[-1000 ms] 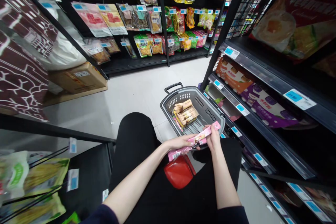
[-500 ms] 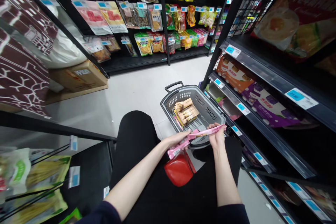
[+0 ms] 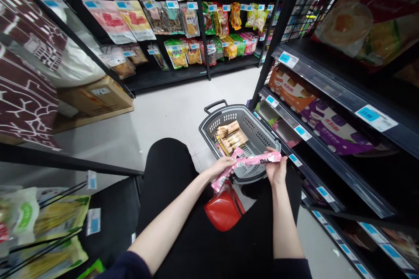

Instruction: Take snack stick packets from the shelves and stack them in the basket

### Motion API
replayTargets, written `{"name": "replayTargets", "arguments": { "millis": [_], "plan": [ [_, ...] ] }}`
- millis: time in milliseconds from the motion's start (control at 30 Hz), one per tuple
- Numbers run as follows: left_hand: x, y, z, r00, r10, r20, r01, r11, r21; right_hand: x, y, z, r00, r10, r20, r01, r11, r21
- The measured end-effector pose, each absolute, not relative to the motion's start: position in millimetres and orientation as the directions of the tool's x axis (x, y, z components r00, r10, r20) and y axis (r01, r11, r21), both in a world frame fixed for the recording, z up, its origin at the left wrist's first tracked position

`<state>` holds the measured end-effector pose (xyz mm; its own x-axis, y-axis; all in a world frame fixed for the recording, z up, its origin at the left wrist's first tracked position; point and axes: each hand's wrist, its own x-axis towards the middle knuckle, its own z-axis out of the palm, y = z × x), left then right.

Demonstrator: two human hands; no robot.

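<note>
Head view: my left grip (image 3: 221, 166) pinches two pink packets (image 3: 257, 159) where they cross, one slanting and one nearly level, while my right grip (image 3: 276, 171) holds the level one's right end, apparently to keep it straight. Both packets are above the near side of one gray basket (image 3: 250, 139); its brown packages (image 3: 232, 138) overlap too much to count.

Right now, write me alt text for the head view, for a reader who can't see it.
A person's left hand and right hand hold slim pink packets at the near end of a gray basket with tan packages inside. Black shelves of packaged goods stand ahead and to the right.
</note>
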<state>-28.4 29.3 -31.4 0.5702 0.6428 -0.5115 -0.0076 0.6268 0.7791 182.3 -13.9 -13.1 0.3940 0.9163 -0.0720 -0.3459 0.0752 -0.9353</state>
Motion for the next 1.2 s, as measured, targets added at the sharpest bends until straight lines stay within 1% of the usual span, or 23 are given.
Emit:
{"name": "replayTargets", "arguments": {
  "millis": [67, 133, 200, 300, 400, 500, 600, 667, 733, 800, 900, 967, 1100, 1200],
  "plan": [
    [-25.3, 30.2, -32.9, 0.49, 0.744, -0.455, -0.02, 0.531, 0.847, 182.4, -13.1, -15.4, 0.402, 0.904, -0.142, -0.346, 0.006, -0.938],
    [-23.1, 29.7, -34.1, 0.463, 0.784, -0.413, -0.037, 0.483, 0.875, 178.2, -10.8, -18.8, 0.414, 0.884, -0.218, -0.368, -0.056, -0.928],
    [-22.2, 28.4, -35.1, 0.451, 0.801, -0.395, -0.057, 0.467, 0.883, 168.2, -8.3, -22.0, 0.432, 0.86, -0.271, -0.43, -0.067, -0.9],
    [-22.2, 26.6, -36.0, 0.412, 0.827, -0.382, -0.069, 0.446, 0.892, 143.9, -5.9, -25.4, 0.437, 0.862, -0.257, -0.483, -0.016, -0.876],
    [-22.1, 25.7, -35.1, 0.39, 0.844, -0.369, -0.077, 0.429, 0.9, 117.3, -5.1, -27.9, 0.388, 0.9, -0.198, -0.445, -0.006, -0.896],
    [-21.1, 25.1, -31.6, 0.379, 0.847, -0.373, -0.069, 0.428, 0.901, 101.9, -3.6, -29.9, 0.359, 0.913, -0.195, -0.425, -0.025, -0.905],
    [-20.5, 24.8, -27.5, 0.39, 0.844, -0.369, -0.049, 0.419, 0.907, 105.4, -0.5, -30.6, 0.393, 0.88, -0.265, -0.497, -0.039, -0.867],
    [-21.2, 25.3, -26.2, 0.388, 0.844, -0.37, -0.04, 0.417, 0.908, 118.4, 1.6, -30.5, 0.449, 0.839, -0.307, -0.544, -0.016, -0.839],
    [-22.8, 26.6, -26.7, 0.378, 0.845, -0.378, -0.037, 0.421, 0.906, 137.7, 2.5, -30.6, 0.534, 0.789, -0.305, -0.545, 0.045, -0.837],
    [-24.4, 28.1, -28.2, 0.376, 0.845, -0.38, -0.042, 0.425, 0.904, 158.6, 1.6, -31.2, 0.613, 0.736, -0.288, -0.508, 0.087, -0.857],
    [-25.2, 28.9, -28.9, 0.398, 0.829, -0.392, -0.049, 0.446, 0.893, 181.4, -2.4, -33.5, 0.643, 0.709, -0.289, -0.451, 0.045, -0.891],
    [-24.9, 28.4, -26.7, 0.423, 0.792, -0.441, -0.06, 0.51, 0.858, 188.1, -4.8, -35.3, 0.647, 0.711, -0.274, -0.411, 0.022, -0.912],
    [-25.6, 27.5, -19.1, 0.528, 0.651, -0.545, -0.103, 0.686, 0.72, 192.9, -7.0, -38.0, 0.625, 0.758, -0.19, -0.347, 0.052, -0.936],
    [-28.9, 29.4, -16.3, 0.622, 0.564, -0.544, -0.137, 0.762, 0.633, 199.1, -9.2, -38.9, 0.576, 0.804, -0.15, -0.343, 0.071, -0.936]
  ]
}}
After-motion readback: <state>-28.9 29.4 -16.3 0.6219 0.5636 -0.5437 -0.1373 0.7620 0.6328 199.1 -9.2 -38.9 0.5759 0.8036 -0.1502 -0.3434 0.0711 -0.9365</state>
